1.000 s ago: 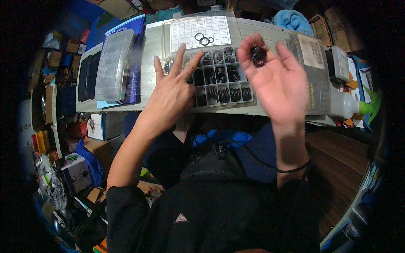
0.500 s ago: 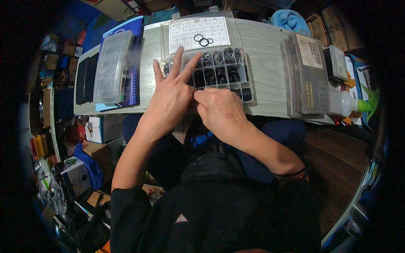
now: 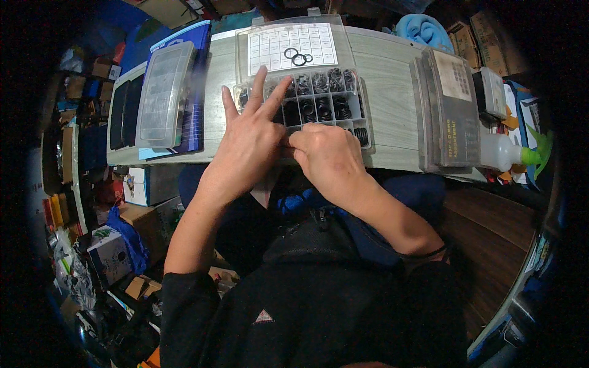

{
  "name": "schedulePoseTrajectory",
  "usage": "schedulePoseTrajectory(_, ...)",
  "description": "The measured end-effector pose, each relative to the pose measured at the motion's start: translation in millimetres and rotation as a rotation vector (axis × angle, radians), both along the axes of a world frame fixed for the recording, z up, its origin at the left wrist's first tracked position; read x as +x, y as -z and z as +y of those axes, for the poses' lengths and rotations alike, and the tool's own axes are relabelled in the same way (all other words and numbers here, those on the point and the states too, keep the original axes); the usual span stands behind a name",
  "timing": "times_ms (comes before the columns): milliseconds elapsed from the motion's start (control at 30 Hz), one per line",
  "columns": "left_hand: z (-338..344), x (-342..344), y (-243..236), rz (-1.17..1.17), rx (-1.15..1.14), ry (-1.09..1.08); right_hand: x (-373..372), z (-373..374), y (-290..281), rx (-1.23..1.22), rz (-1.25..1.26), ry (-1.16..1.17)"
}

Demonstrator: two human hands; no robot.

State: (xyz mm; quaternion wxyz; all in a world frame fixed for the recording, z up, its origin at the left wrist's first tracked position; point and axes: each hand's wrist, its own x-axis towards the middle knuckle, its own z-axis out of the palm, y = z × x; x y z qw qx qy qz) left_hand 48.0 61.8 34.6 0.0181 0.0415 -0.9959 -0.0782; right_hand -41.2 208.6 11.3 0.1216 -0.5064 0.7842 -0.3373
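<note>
A clear divided case (image 3: 354,101) lies open on the table, its compartments holding black rubber O-rings (image 3: 324,110) and small bags. My left hand (image 3: 248,144) is over its near left part, three fingers spread out and the thumb side closed near my right hand. My right hand (image 3: 334,153) is closed, fingertips meeting the left ones at the case's near edge. Whatever the two hands pinch is hidden behind the knuckles. Several loose O-rings (image 3: 294,58) rest on the lid's printed chart (image 3: 261,46).
Left on the table (image 3: 386,92) are an unfilled-looking clear case (image 3: 162,98), a blue package (image 3: 195,122) and black flat items (image 3: 127,116). To the right stand stacked dark cases (image 3: 457,122), a spray bottle (image 3: 497,150) and a blue cloth roll (image 3: 423,30).
My right hand has shifted slightly right and turned a little, its knuckles rising. My left hand stays almost where it was. The case and lid appear slightly farther right in view.
</note>
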Motion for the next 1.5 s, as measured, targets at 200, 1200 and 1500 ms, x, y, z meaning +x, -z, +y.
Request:
schedulePoseTrajectory(200, -2, 2, -1, 0.026, 0.008, -0.019, -3, -1, 0, 0.018, -0.045, -0.003)
schedulePoseTrajectory(1200, -11, 18, -1, 0.095, 0.236, -0.206, -11, -7, -1, -0.030, -0.218, -0.015)
schedulePoseTrajectory(1500, -18, 22, -21, 0.192, 0.354, -0.246, -31, 4, -17, 0.011, -0.560, -0.003)
